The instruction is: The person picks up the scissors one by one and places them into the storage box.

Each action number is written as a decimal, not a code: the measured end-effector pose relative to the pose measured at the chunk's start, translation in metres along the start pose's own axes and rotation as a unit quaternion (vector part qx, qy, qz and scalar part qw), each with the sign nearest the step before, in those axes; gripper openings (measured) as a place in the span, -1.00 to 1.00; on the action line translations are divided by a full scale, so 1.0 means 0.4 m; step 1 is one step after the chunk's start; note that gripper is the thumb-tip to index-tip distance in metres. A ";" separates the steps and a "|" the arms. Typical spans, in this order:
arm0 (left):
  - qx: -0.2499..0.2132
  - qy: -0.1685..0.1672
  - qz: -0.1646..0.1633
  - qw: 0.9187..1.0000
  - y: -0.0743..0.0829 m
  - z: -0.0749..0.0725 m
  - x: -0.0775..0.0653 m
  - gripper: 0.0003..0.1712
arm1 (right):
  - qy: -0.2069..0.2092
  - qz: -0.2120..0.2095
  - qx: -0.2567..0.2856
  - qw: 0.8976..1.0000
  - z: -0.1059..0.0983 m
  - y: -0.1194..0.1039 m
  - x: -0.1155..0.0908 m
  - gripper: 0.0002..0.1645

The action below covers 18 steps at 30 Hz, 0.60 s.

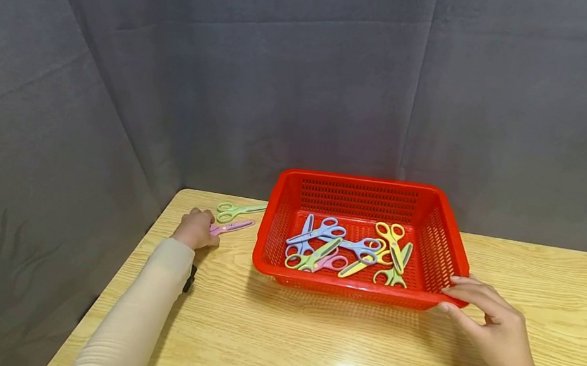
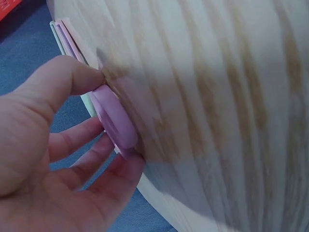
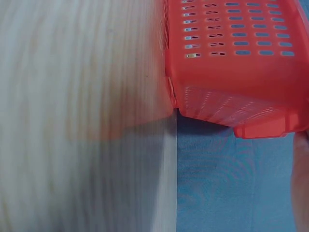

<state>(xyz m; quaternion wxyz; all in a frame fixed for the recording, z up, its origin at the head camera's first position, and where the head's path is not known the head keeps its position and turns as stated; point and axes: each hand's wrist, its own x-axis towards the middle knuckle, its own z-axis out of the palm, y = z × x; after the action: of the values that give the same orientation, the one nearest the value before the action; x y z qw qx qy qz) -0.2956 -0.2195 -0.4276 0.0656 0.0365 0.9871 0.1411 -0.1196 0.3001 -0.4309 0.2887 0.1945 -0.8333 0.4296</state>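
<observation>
At the table's left side, my left hand has its thumb and fingers on the handle of the purple scissors. The left wrist view shows the purple handle loops between thumb and fingertips, lying flat at the tabletop. Just behind are green scissors, their blade tips close to the red basket. My right hand holds the basket's front right corner, fingers over the rim and thumb at the front. Only a strip of that hand enters the right wrist view.
Inside the basket lie several scissors: blue ones, yellow ones, green ones and pink ones. A grey cloth hangs behind the wooden table and along its left side.
</observation>
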 end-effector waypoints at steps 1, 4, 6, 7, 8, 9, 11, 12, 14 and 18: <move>-0.001 0.000 -0.003 1.000 0.000 0.002 0.000 -0.42 | -0.001 0.000 -0.001 1.000 0.000 0.001 0.000 -0.48; -0.002 0.004 -0.006 1.000 0.001 0.006 -0.002 -0.46 | -0.001 -0.001 0.002 1.000 0.001 0.003 0.000 -0.47; 0.002 0.008 -0.006 1.000 0.002 0.009 -0.004 -0.48 | 0.002 -0.009 0.002 1.000 0.002 0.003 0.001 -0.45; 0.004 0.010 -0.005 1.000 0.002 0.010 -0.006 -0.49 | 0.003 -0.010 0.002 1.000 0.003 0.002 0.002 -0.45; 0.008 0.014 -0.001 1.000 0.002 0.012 -0.007 -0.50 | 0.004 -0.012 0.003 1.000 0.003 0.001 0.003 -0.45; 0.012 0.018 0.001 1.000 0.003 0.013 -0.009 -0.51 | 0.005 -0.014 0.000 1.000 0.003 0.000 0.003 -0.44; 0.016 0.024 0.005 1.000 0.005 0.015 -0.013 -0.54 | 0.005 -0.014 0.000 1.000 0.003 -0.001 0.003 -0.44; 0.019 0.028 0.008 0.999 0.007 0.016 -0.016 -0.56 | 0.004 -0.011 0.000 1.000 0.003 -0.001 0.003 -0.45; 0.024 0.037 0.015 0.999 0.012 0.019 -0.022 -0.60 | 0.003 -0.013 0.001 1.000 0.002 0.000 0.003 -0.46; 0.033 0.051 0.022 0.998 0.022 0.025 -0.031 -0.66 | 0.004 -0.015 0.000 1.000 0.001 0.003 0.003 -0.47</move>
<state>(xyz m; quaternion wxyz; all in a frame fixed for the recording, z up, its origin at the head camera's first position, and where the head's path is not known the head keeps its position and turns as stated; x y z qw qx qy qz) -0.2817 -0.2095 -0.4330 0.0111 0.0534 0.9922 0.1117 -0.1213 0.3004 -0.4309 0.2985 0.2056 -0.8290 0.4259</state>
